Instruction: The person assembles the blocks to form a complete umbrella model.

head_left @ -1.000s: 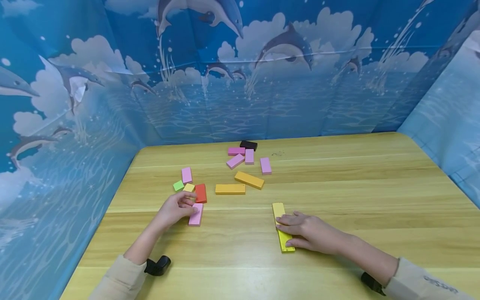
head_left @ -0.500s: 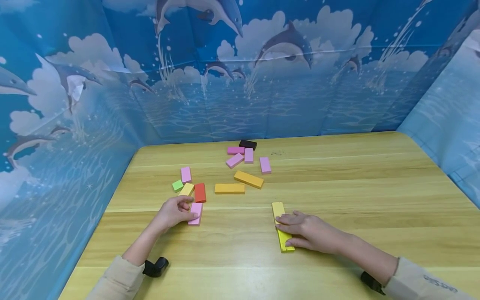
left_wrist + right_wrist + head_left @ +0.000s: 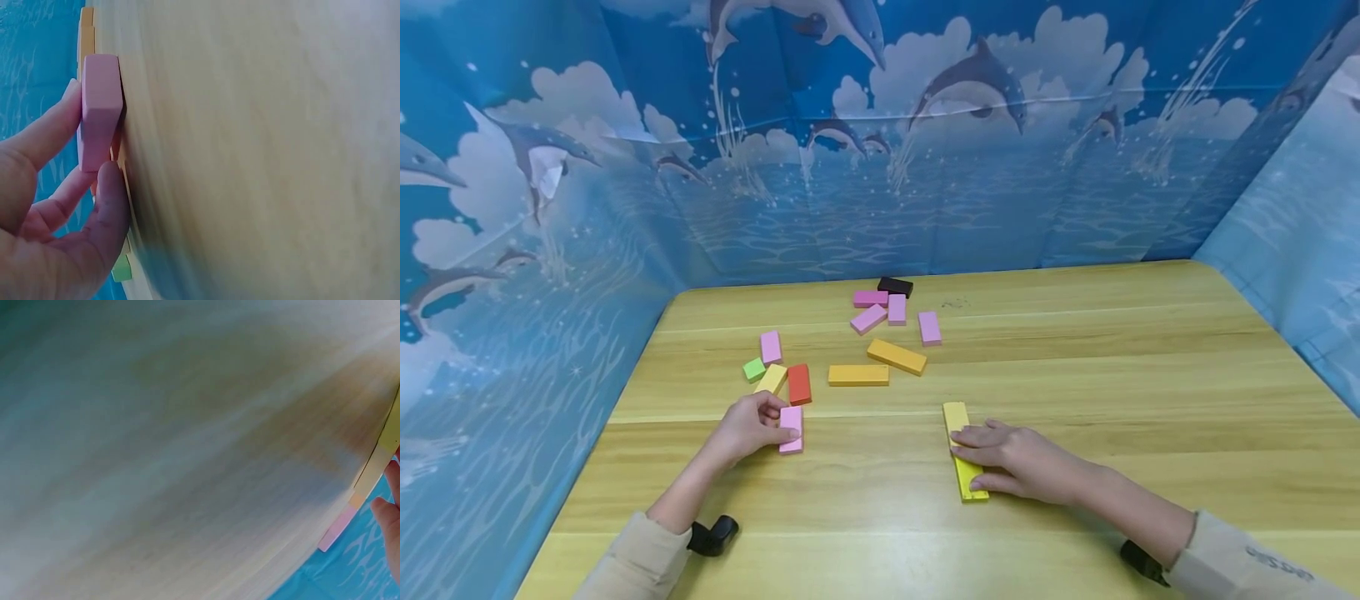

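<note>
In the head view my left hand (image 3: 751,430) pinches a pink block (image 3: 791,430) at the left of the table, thumb over its top face. The left wrist view shows the thumb on one side of this pink block (image 3: 102,87) and fingertips at its end. My right hand (image 3: 1018,460) rests with extended fingers on two yellow blocks laid end to end, a paler one (image 3: 956,414) farther away and a brighter one (image 3: 974,493) nearer. Just beyond the left hand lie a red block (image 3: 799,384), a light yellow block (image 3: 772,379) and a small green block (image 3: 754,370).
Two orange blocks, one straight (image 3: 858,376) and one slanted (image 3: 897,357), lie mid-table. Farther back are several pink blocks, a magenta block (image 3: 870,298) and a black block (image 3: 895,287). A dolphin-printed curtain (image 3: 880,217) stands behind the wooden table (image 3: 1112,358).
My left hand has shifted slightly nearer, uncovering more of the light yellow block, and now grips the pink block, which has turned a little straighter. The right hand stays on the yellow blocks.
</note>
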Demonstrator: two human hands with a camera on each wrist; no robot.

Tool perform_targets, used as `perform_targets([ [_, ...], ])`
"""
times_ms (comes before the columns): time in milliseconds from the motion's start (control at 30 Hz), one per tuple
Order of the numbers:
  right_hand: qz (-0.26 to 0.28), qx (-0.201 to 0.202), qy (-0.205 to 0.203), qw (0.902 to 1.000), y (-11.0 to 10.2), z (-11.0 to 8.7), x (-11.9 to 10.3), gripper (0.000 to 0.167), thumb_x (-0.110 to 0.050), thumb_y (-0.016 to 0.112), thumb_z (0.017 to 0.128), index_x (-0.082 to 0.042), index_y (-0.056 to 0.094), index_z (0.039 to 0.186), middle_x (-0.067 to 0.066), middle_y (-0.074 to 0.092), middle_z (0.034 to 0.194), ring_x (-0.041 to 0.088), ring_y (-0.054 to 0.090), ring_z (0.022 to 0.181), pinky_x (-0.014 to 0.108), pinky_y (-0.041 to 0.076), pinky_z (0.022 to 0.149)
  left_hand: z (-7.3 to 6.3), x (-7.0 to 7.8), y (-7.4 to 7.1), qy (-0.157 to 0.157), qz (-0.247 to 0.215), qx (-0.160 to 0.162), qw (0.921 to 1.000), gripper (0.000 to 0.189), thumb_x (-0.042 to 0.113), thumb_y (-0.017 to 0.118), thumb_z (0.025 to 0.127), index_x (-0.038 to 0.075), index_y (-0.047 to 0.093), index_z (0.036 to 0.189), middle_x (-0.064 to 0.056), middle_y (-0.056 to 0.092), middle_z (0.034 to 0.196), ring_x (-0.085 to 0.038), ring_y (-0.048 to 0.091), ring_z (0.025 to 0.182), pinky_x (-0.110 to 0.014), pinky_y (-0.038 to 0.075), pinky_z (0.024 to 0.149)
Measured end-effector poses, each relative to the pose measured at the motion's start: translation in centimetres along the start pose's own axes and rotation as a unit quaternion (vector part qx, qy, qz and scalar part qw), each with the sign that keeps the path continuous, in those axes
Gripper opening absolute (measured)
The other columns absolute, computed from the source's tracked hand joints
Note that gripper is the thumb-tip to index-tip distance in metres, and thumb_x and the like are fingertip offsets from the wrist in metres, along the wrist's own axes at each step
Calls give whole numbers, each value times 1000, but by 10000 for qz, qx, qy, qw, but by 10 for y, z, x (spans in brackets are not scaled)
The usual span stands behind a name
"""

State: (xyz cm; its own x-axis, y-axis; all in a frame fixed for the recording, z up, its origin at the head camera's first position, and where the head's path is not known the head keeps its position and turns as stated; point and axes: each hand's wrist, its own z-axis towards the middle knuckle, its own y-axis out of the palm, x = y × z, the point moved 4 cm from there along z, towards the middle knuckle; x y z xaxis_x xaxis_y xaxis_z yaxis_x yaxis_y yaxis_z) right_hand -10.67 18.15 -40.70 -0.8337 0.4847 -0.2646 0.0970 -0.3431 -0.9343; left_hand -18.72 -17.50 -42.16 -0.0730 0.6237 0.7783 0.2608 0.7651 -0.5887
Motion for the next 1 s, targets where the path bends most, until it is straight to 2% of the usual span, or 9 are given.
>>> perform_targets([
  [300,-10,65,-20,10000,-1,-1,-1,44,-29,65,87,0,62,120,15,59,123,29,56,113,50,44,89,-3,9,3,114,50,43,9999,42,9,83,68,-3,58,101,-10,57,89,-18,54,76,-28,47,66],
  [567,-83,146,-103,9998,2,-1,-1,45,-29,66,86,1,62,120,16,60,122,30,57,112,49,45,88,2,10,8,206,-153,-31,9997,43,5,82,69,-1,57,103,-10,56,91,-19,54,79,-28,47,69],
  [1000,7,51,56,10000,2,-1,-1,46,-30,65,86,1,62,120,15,59,122,29,57,112,49,45,90,10,25,21,444,-546,-233,9972,36,-4,77,71,-2,59,103,-11,56,90,-19,54,78,-26,48,68],
])
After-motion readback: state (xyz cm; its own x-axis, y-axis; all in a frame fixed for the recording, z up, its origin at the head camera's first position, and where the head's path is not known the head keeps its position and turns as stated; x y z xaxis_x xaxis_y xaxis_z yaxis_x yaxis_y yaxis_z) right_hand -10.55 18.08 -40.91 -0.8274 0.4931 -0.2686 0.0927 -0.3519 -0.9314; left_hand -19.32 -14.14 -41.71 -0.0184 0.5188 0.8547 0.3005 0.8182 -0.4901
